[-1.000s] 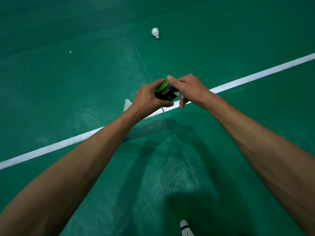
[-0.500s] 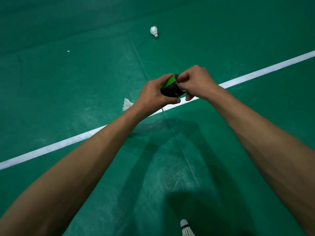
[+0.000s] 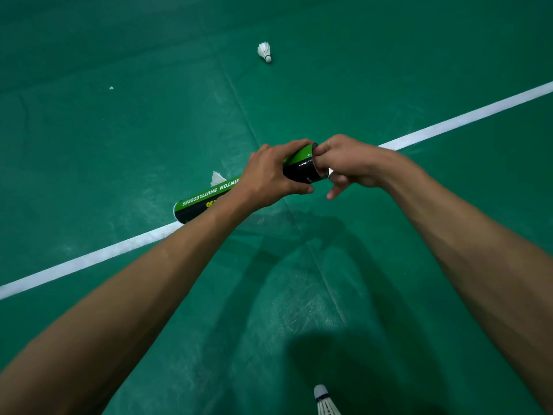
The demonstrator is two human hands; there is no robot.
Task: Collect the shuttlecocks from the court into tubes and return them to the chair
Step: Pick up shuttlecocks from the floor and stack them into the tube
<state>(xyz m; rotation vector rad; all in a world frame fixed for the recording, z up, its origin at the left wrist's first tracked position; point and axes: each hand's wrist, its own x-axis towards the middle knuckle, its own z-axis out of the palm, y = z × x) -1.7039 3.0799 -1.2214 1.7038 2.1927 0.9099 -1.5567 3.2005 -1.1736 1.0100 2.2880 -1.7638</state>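
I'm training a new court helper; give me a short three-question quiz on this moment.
1. True or false: the left hand grips the green-and-black tube.
2. How many shuttlecocks lie loose on the court floor? A) one B) three C) five
3. Fill in: the right hand's fingers are at the tube's ____ end.

Key: 1 true. 2 B: far shuttlecock, shuttlecock behind the tube, near shuttlecock. 3 open.
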